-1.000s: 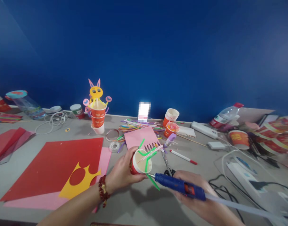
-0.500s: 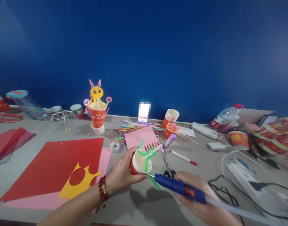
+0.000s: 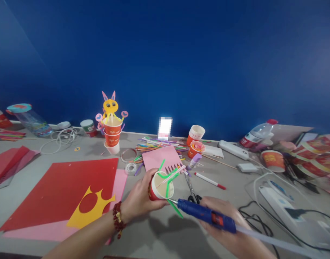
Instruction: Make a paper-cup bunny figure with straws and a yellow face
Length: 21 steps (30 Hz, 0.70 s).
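Note:
My left hand [image 3: 142, 197] is wrapped around a red and white paper cup [image 3: 155, 192], tilted so its mouth faces me. Bent green pipe cleaners [image 3: 167, 187] and a pale pink straw-like stick [image 3: 172, 176] stick out of the cup, and one green length [image 3: 176, 209] hangs below the rim. My right hand [image 3: 221, 216] grips a blue hot glue gun [image 3: 205, 214] with a long clear glue stick [image 3: 262, 235] in its back. The metal nozzle [image 3: 173, 201] is at the cup's lower rim by the green length; whether it touches is unclear.
Scissors [image 3: 191, 192] lie behind the glue gun, beside a red-capped marker [image 3: 209, 180]. Red sheets [image 3: 73, 180] and a cut yellow piece [image 3: 97, 208] cover the left. A stacked-cup figure [image 3: 112, 131] stands at the back. Black cables [image 3: 258, 219] and a power strip [image 3: 278, 205] are at right.

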Tool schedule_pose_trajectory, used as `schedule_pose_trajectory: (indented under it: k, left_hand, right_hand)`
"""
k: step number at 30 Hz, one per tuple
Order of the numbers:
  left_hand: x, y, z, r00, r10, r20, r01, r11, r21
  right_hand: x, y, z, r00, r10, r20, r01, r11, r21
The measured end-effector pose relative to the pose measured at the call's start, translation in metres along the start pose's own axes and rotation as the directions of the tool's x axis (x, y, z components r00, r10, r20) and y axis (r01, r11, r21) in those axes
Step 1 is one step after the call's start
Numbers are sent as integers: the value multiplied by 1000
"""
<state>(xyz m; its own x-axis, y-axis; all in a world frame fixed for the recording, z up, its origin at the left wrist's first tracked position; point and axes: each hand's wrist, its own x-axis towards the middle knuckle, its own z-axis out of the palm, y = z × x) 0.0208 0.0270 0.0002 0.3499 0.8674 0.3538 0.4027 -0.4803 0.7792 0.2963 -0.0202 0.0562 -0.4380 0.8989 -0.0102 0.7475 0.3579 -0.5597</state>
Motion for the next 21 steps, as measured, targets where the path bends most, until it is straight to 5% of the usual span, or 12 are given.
schedule_pose_trajectory:
  k: [21]
  left_hand:
    - [0, 3, -1, 1000, -7, 3, 7, 1000, -7]
  right_hand:
    - [-2, -2, -4, 1000, -13, -5, 13, 1000, 13]
